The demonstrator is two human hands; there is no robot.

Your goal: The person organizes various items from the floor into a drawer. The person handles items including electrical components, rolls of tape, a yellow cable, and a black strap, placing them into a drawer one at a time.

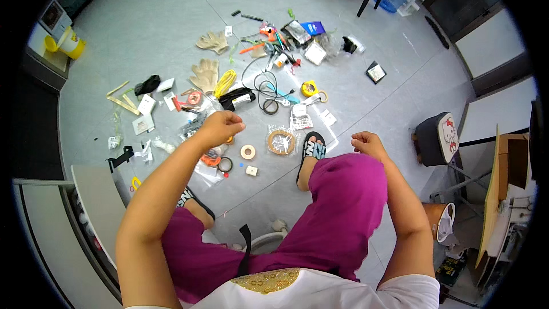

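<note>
My left hand [222, 127] hovers over the left part of a spread of small goods on the floor. Its fingers are bent together, with nothing visible in them. Beneath and beside it are an orange tape roll [210, 161], a dark ring of tape [225, 165] and a beige tape roll [247, 151]. A wide tan tape roll in clear wrap [281, 142] lies between my hands, by my sandal [314, 146]. My right hand [369, 144] hangs beside my raised knee, its fingers loosely curved with thumb and fingertips apart. It appears to hold nothing.
Farther out lie work gloves [213, 42], a yellow cord bundle [225, 83], a black cable [264, 87], a yellow tape measure [309, 88] and a blue box [313, 28]. A dark padded stool [437, 139] and a bin [440, 217] stand right; a pale panel [98, 209] stands left.
</note>
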